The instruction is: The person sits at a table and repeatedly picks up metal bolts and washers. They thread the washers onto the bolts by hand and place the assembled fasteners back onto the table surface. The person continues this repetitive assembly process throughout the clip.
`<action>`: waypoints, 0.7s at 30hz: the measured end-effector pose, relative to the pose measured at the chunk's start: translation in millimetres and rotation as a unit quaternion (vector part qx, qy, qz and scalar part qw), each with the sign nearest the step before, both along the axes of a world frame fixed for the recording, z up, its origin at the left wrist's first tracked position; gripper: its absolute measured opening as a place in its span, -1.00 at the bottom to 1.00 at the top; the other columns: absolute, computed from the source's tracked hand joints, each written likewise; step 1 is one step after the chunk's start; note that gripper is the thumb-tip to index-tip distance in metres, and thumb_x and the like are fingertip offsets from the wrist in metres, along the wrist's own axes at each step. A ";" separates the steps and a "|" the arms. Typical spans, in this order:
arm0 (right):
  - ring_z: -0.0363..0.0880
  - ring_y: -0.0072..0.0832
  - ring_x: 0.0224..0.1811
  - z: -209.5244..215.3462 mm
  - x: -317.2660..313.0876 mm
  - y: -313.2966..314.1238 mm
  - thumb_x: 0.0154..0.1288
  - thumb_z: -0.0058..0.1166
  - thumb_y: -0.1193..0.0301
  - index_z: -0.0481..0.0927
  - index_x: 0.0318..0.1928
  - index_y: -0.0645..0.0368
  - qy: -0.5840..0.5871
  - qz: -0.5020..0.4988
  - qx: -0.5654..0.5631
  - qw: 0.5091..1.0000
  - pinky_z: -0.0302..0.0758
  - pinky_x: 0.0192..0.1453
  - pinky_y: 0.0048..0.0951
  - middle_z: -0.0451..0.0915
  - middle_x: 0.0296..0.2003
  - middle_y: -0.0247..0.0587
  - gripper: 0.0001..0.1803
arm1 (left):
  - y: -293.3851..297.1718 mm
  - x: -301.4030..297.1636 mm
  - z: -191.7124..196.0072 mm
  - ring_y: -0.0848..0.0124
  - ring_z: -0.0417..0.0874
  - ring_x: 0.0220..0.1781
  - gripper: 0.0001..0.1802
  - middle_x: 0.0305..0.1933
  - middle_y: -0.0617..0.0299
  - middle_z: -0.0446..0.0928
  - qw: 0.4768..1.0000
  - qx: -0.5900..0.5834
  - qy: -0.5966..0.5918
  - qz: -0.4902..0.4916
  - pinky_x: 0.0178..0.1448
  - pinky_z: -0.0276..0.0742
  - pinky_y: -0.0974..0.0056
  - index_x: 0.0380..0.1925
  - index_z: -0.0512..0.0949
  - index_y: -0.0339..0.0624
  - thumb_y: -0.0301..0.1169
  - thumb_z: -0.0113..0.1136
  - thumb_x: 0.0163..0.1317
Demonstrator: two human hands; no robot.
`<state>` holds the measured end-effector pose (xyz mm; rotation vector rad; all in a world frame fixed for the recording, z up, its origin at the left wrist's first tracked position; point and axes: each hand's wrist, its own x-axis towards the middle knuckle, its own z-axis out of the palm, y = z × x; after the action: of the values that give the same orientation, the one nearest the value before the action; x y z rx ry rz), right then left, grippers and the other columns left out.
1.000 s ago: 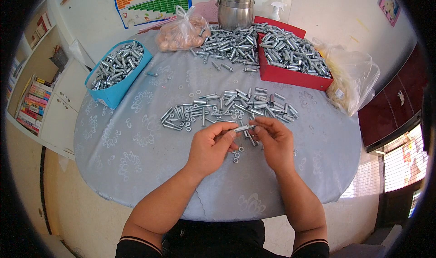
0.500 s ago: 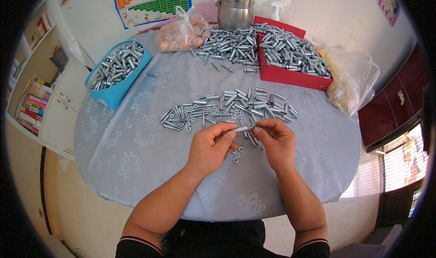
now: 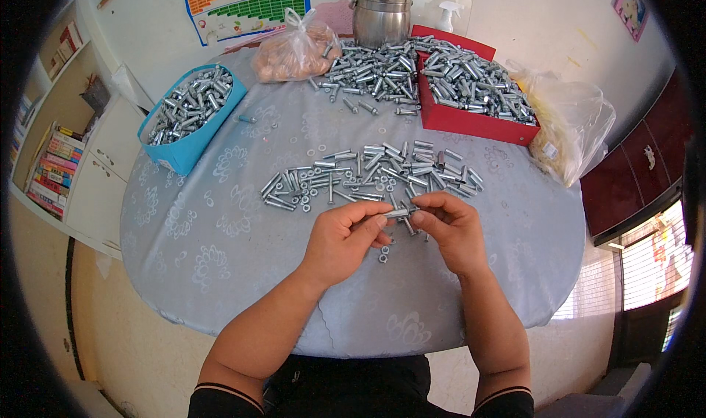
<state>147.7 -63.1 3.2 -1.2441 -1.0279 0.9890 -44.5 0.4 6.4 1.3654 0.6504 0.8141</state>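
Observation:
Between my two hands, above the middle of the table, is a silver expansion bolt [image 3: 398, 213] lying nearly level. My left hand [image 3: 338, 243] pinches its left end between thumb and fingers. At the other end, the thumb and fingertips of my right hand [image 3: 454, 232] close on the bolt's tip; any small nut or washer there is hidden by the fingers. Just beyond my hands spreads a loose group of bolts, metal sleeves [image 3: 424, 144] and hex nuts [image 3: 305, 199]. A few more nuts [image 3: 384, 254] lie between my wrists.
A blue box [image 3: 193, 146] of bolts stands at the left, a red box [image 3: 478, 126] of them at the far right. Between them are a heaped bolt pile [image 3: 375, 72], a tied plastic bag [image 3: 290, 57] and a steel pot [image 3: 382, 17]. Another plastic bag [image 3: 570, 135] sits at the right edge.
Both hands and the bolt have shifted very slightly to the right. My right fingers have changed their position a little at the bolt's end.

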 end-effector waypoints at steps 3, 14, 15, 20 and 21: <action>0.58 -0.61 -0.22 0.7 2.8 0.2 0.21 0.24 0.60 0.63 -0.06 0.25 0.026 0.020 -0.009 0.999 0.52 -0.12 -0.57 0.65 -0.27 -0.32 -0.74 | -0.1 -0.9 1.0 0.44 0.69 -0.28 -0.74 -0.20 0.11 0.65 1.000 0.000 0.000 -0.008 -0.21 0.65 0.38 0.00 0.55 -0.35 -0.50 0.07 0.37; 0.53 -0.63 -0.38 3.3 1.0 -1.2 0.34 0.15 0.43 0.59 -0.21 0.28 -0.008 0.027 -0.021 0.999 0.47 -0.26 -0.58 0.61 -0.42 -0.31 -0.85 | -1.1 -1.3 3.5 0.42 0.71 -0.24 -0.74 -0.20 0.11 0.65 1.000 -0.001 0.004 -0.009 -0.15 0.66 0.37 -0.01 0.56 -0.38 -0.51 0.07 0.36; 0.50 -0.64 -0.42 3.5 0.3 -1.2 0.37 0.13 0.40 0.58 -0.24 0.28 -0.014 0.027 -0.029 0.999 0.45 -0.30 -0.58 0.59 -0.45 -0.33 -0.83 | -1.2 -1.5 2.5 0.41 0.71 -0.24 -0.74 -0.20 0.10 0.65 1.000 0.003 -0.001 -0.009 -0.16 0.66 0.37 -0.01 0.56 -0.38 -0.51 0.08 0.36; 0.38 -0.69 -0.53 6.0 -1.9 -2.5 0.44 0.05 0.25 0.54 -0.39 0.23 -0.061 0.016 -0.087 0.994 0.31 -0.45 -0.59 0.47 -0.58 -0.42 -0.68 | -3.0 -0.9 -0.1 0.39 0.72 -0.23 -0.74 -0.20 0.08 0.64 1.000 0.014 -0.008 -0.027 -0.16 0.67 0.36 -0.01 0.56 -0.40 -0.53 0.10 0.34; 0.36 -0.70 -0.54 7.1 -1.5 -3.0 0.44 0.04 0.24 0.53 -0.41 0.22 -0.053 0.016 -0.104 0.993 0.29 -0.46 -0.59 0.45 -0.59 -0.44 -0.67 | -3.3 -0.6 0.2 0.38 0.72 -0.23 -0.74 -0.20 0.07 0.64 0.999 0.014 -0.007 -0.028 -0.16 0.67 0.36 -0.01 0.55 -0.40 -0.53 0.09 0.35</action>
<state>146.2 -66.1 10.3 -1.4695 -1.0492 1.0849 -45.0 -2.9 6.7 1.3970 0.5894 0.7891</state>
